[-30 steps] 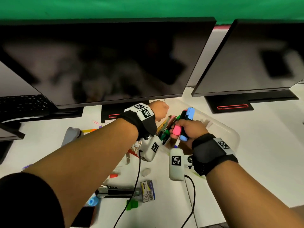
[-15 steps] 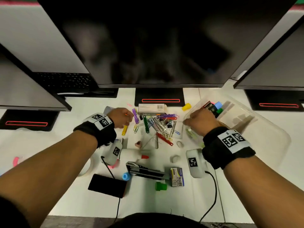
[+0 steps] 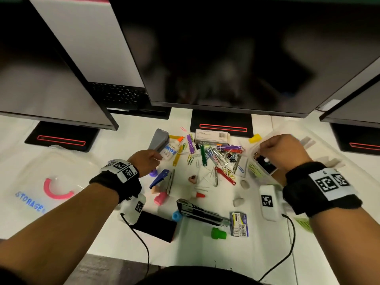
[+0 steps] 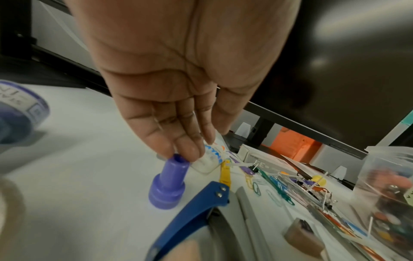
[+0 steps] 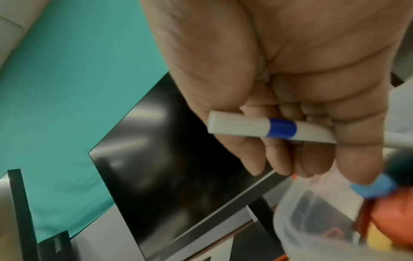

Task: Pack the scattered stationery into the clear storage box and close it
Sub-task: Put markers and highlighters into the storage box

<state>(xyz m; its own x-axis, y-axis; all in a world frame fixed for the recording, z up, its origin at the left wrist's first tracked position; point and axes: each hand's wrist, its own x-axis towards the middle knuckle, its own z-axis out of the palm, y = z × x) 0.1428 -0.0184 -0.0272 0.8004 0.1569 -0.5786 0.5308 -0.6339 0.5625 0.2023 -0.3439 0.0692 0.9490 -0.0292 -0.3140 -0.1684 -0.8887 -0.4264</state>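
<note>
The left hand reaches down with its fingers nearly straight. The tips touch a small white glue bottle and the top of a purple cap standing on the white desk. It grips nothing. A blue stapler lies just near of the cap.

The right hand is curled round a white pen with a blue band. It hangs over the left end of the clear storage box, far right on the desk. Markers already lie in the box.

Between the hands lies a heap of paper clips. The box lid lies at the far left.
</note>
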